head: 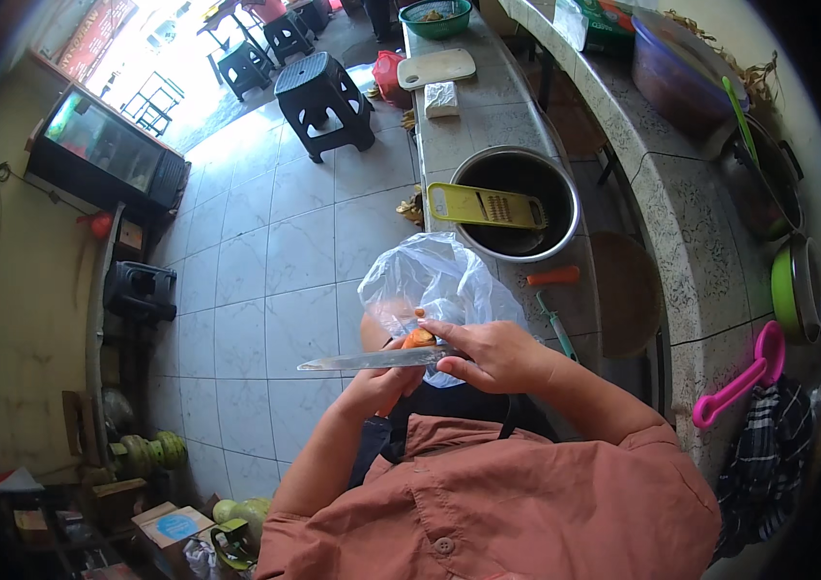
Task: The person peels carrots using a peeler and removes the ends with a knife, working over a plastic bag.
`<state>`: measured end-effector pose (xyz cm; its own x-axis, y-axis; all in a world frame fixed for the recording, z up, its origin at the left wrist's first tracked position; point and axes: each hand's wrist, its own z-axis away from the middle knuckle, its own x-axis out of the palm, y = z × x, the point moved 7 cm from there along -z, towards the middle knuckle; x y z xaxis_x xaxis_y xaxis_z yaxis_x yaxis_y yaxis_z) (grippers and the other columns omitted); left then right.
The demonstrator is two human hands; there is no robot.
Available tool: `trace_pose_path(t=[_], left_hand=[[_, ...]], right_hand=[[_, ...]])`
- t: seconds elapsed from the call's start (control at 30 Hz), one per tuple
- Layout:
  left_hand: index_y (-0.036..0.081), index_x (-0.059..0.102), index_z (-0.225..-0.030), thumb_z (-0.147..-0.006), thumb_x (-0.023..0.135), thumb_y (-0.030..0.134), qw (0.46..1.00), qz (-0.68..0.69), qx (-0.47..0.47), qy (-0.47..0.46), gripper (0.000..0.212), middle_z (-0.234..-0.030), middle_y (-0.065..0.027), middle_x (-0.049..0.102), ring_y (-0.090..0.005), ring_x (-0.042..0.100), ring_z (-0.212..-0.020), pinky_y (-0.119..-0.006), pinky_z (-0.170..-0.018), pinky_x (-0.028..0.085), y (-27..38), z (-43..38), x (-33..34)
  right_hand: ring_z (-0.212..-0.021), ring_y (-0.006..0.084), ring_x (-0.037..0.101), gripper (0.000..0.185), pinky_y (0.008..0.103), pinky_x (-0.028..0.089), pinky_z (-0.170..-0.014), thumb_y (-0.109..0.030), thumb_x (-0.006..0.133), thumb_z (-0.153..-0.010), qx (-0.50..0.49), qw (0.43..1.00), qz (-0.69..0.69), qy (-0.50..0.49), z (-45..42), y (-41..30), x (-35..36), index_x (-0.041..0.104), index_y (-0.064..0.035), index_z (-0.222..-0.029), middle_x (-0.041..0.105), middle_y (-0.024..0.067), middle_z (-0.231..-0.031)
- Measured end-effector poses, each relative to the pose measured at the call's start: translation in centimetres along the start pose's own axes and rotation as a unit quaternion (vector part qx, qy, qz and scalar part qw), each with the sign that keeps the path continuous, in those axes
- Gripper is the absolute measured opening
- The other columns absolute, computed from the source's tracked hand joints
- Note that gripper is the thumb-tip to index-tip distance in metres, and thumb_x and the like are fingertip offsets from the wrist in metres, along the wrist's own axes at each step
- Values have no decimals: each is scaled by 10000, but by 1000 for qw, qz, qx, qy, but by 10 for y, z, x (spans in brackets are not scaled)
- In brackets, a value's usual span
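Observation:
My left hand [390,383] is closed around a carrot [419,338] held over my lap, its darker cut end facing up. In my right hand [486,355] is a large knife [367,359], the blade pointing left across the carrot; its handle is mostly hidden by the fingers. A small orange piece [420,312] shows just beyond the carrot's end. Beneath and beyond both hands spreads a clear plastic bag [425,268]. Another carrot [553,276] and a peeler with a green handle [561,330] lie on the tiled bench at the right.
A metal basin [566,217] on the bench holds a yellow grater [464,206] across its rim. Farther along are a white wrapped block [441,99], a cutting board [436,68] and a green basket [435,27]. A counter [678,217] with pots runs along the right; a plastic stool [320,101] stands ahead.

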<state>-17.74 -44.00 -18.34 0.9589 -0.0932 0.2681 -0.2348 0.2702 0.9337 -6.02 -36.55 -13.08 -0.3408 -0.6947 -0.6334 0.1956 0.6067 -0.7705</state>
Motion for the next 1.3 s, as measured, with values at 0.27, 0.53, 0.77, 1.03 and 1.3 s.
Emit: trace_pose_path(t=[0.27,0.53,0.77,1.03,1.3], left_hand=[[13,358,-1257,-929,454,294,1000,-29,-12,-2,443,-678,28,434,-48,385,-552,-189,-494,323,3,5,3],[37,414,-1191,-911,496,202,997,-63,22,35,335,-685,31,429,-33,384,-567,-180,-503,321,-2,7,-7],[41,414,-1193,-896,499,172,999,-41,2,25,336,-730,12,460,-41,385,-545,-187,-488,335,5,13,-6],[36,434,-1181,-868,542,201,995,43,-86,-7,370,-733,5,477,-64,418,-559,-201,-502,356,6,21,-5],[35,491,-1111,-875,534,229,895,-390,178,122,308,-829,-40,566,-75,500,-679,-226,-624,416,38,19,-6]], right_hand=[[-722,389,589,517,443,465,-593,-460,413,-882,20,999,12,25,3,1,7,419,-100,-1252,606,199,-831],[-723,387,588,503,442,470,-592,-457,425,-878,24,998,10,62,0,-5,9,427,-105,-1238,600,194,-848],[-730,385,589,487,438,474,-599,-448,438,-873,7,999,-7,51,-1,-3,15,441,-96,-1210,585,208,-915],[-754,390,586,491,439,473,-615,-443,441,-875,-36,998,-24,46,-5,-11,15,412,-85,-1209,588,203,-922],[-774,396,587,488,438,474,-629,-446,426,-883,-2,998,-27,59,-7,-8,11,401,-90,-1215,594,204,-941]])
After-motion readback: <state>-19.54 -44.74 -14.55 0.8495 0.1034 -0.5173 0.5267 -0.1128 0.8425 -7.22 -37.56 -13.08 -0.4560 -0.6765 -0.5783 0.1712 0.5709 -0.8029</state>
